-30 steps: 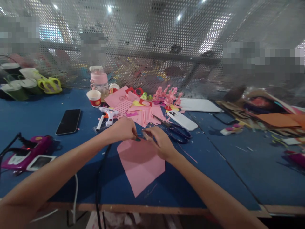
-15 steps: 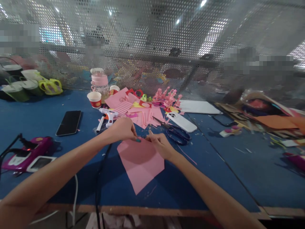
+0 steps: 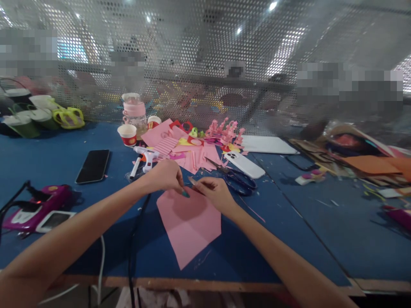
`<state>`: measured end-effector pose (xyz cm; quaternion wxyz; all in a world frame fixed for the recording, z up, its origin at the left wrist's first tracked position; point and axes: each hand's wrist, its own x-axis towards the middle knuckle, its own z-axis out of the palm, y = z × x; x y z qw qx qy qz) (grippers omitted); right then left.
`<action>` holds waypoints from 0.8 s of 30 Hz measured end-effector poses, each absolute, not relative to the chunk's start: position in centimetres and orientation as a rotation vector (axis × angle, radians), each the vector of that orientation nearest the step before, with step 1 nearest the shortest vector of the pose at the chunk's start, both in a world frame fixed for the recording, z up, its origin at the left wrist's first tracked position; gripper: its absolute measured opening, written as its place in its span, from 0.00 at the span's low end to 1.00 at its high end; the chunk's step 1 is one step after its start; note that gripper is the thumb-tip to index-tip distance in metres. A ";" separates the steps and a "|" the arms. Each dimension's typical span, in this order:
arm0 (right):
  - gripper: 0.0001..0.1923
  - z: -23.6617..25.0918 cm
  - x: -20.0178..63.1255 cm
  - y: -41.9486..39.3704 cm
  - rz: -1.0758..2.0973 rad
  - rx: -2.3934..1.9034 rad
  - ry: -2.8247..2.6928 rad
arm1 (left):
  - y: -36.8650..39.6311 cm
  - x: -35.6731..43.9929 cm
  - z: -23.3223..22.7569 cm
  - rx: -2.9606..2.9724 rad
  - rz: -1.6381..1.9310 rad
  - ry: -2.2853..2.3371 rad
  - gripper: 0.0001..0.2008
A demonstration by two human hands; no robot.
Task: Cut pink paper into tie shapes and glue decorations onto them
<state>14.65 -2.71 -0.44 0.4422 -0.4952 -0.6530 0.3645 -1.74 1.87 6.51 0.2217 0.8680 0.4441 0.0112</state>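
A sheet of pink paper [image 3: 192,229] lies on the blue table in front of me, one corner pointing toward me. At its far edge my left hand [image 3: 167,176] is closed in a pinch on the paper, and a green-blue nail shows at a fingertip. My right hand [image 3: 212,192] pinches the same far edge a little to the right, its thumb pointing up and left. The fold or edge between the fingertips is partly hidden. Just beyond my right hand lie dark-handled scissors [image 3: 240,182], blades apart. A white glue gun [image 3: 148,156] rests beyond my left hand.
Pink paper scraps [image 3: 192,156] and curled pink pieces [image 3: 226,134] are heaped behind. A black phone [image 3: 93,166] and purple power strip [image 3: 40,207] lie left. Paper cups [image 3: 127,135], a bottle [image 3: 134,113] and a white phone [image 3: 245,164] stand or lie farther back. A cable [image 3: 132,244] crosses the table.
The near corner of the pink paper has shifted slightly toward me and left. The right hand's fingertips have moved a little left, closer to the left hand.
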 end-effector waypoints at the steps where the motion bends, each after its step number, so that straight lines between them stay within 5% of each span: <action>1: 0.17 -0.4 14.6 -2.7 0.909 -1.220 -1.619 | 1.9 -1.7 6.5 2.401 0.026 1.226 0.09; 7: 0.14 -0.5 14.9 -2.7 0.751 -1.170 -1.739 | 2.0 -1.7 6.2 2.383 0.015 1.205 0.08; 17: 0.07 0.1 13.0 -4.4 -0.588 -1.170 -2.188 | 1.7 -1.4 5.8 2.401 0.037 1.184 0.10; 21: 0.07 -0.2 12.3 -4.4 -0.588 -1.239 -2.161 | 1.9 -1.3 5.1 2.488 0.158 1.252 0.24; 24: 0.07 -0.4 12.5 -4.2 -0.419 -1.313 -2.103 | 2.1 -1.3 4.8 2.495 0.193 1.229 0.25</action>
